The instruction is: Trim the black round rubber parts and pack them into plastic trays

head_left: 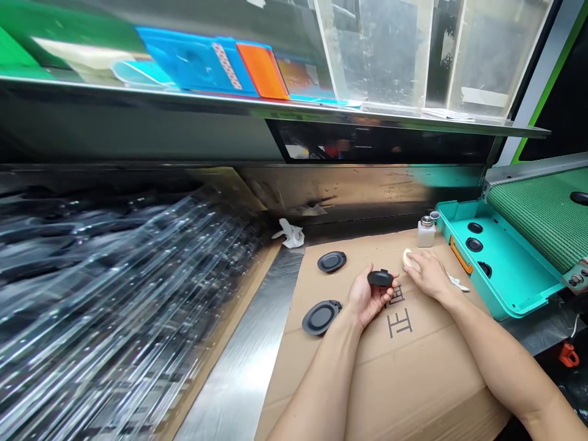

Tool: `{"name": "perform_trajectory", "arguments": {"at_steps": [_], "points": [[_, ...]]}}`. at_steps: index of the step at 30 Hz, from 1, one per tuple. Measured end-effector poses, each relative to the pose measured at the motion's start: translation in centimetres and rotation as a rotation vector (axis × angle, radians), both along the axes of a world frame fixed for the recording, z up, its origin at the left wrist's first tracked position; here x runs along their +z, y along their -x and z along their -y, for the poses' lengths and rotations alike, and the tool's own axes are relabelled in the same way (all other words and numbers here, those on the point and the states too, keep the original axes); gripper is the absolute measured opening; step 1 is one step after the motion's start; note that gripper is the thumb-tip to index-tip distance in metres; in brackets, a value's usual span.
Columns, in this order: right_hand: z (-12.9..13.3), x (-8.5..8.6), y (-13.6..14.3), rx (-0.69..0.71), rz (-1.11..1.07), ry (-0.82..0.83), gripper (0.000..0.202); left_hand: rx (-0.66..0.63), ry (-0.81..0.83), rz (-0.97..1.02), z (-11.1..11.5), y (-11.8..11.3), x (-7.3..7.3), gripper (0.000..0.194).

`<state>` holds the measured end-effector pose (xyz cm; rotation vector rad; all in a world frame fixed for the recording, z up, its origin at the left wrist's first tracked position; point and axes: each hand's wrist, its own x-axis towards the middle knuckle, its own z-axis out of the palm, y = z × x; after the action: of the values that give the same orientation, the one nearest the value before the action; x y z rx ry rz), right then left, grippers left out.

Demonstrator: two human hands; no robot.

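Note:
My left hand [364,301] holds a small round black plastic part [380,278], like a compact case, above the cardboard sheet [390,380]. The fingers are closed around its edge. To the right, my right hand [432,275] has its fingertips on a cream-coloured round pad [407,258], close to the cardboard; the fingers partly hide it. A black round case [331,261] lies flat beyond my left hand, and a second black case [321,317] lies beside my left wrist. Under my right hand a white scrap [457,282] shows.
A turquoise tray [514,263] with several black parts stands at right, beside a green conveyor belt [542,208]. A small dispenser bottle [426,233] stands near the tray. Stacked clear plastic trays [138,318] fill the left. A metal shelf edge [321,113] crosses above.

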<state>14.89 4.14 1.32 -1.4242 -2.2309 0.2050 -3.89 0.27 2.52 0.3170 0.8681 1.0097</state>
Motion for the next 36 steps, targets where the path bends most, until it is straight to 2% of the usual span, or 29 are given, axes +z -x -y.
{"name": "perform_trajectory", "arguments": {"at_steps": [3, 5, 7, 10, 14, 16, 19, 22, 24, 26, 29, 31, 33, 35, 36], "points": [[0.3, -0.2, 1.1, -0.075, -0.21, -0.018, 0.036, 0.113, -0.097, -0.03, -0.2, -0.9, -0.8, 0.049], [1.4, -0.5, 2.6, -0.074, -0.24, -0.004, 0.033, 0.177, -0.15, 0.046, -0.4, -1.6, -1.2, 0.039], [3.0, -0.9, 4.3, -0.012, -0.207, -0.024, 0.027, 0.206, -0.159, 0.146, -0.5, -2.1, -1.3, 0.037], [4.5, -1.0, 6.1, 0.081, -0.141, -0.118, 0.028, 0.224, -0.135, 0.244, -0.5, -2.2, -1.2, 0.043], [4.5, -0.6, 6.5, -0.032, -0.07, -0.119, 0.03, 0.265, -0.156, 0.336, -0.5, -2.1, -1.0, 0.045], [4.4, -0.5, 6.3, -0.008, -0.036, -0.145, 0.03, 0.265, -0.146, 0.345, -0.5, -2.2, -1.0, 0.044], [3.5, -0.4, 5.7, 0.028, 0.026, -0.195, 0.032, 0.241, -0.136, 0.319, -0.4, -2.3, -1.2, 0.043], [1.8, -0.1, 4.2, -0.116, 0.079, -0.114, 0.028, 0.22, -0.159, 0.3, -0.4, -2.1, -1.4, 0.042], [0.9, 0.2, 2.8, -0.162, 0.089, -0.069, 0.027, 0.199, -0.155, 0.289, -0.4, -1.7, -1.5, 0.042], [0.6, 0.9, 1.4, -0.164, 0.094, -0.052, 0.027, 0.196, -0.147, 0.282, -0.4, -1.0, -1.4, 0.042], [1.2, 2.8, -0.4, -0.214, 0.154, -0.027, 0.033, 0.228, -0.181, 0.322, -0.4, 0.1, -1.1, 0.044], [1.8, 4.3, -1.5, -0.26, 0.246, 0.062, 0.041, 0.238, -0.214, 0.371, -0.4, 0.7, -0.9, 0.046], [2.0, 5.4, -2.4, -0.264, 0.379, 0.236, 0.041, 0.229, -0.237, 0.409, -0.3, 1.0, -0.7, 0.046], [1.8, 5.8, -3.1, -0.219, 0.481, 0.377, 0.031, 0.218, -0.252, 0.424, -0.2, 1.1, -0.6, 0.045], [1.7, 5.7, -3.4, -0.184, 0.49, 0.394, 0.024, 0.216, -0.259, 0.423, -0.2, 1.1, -0.6, 0.044]]}}
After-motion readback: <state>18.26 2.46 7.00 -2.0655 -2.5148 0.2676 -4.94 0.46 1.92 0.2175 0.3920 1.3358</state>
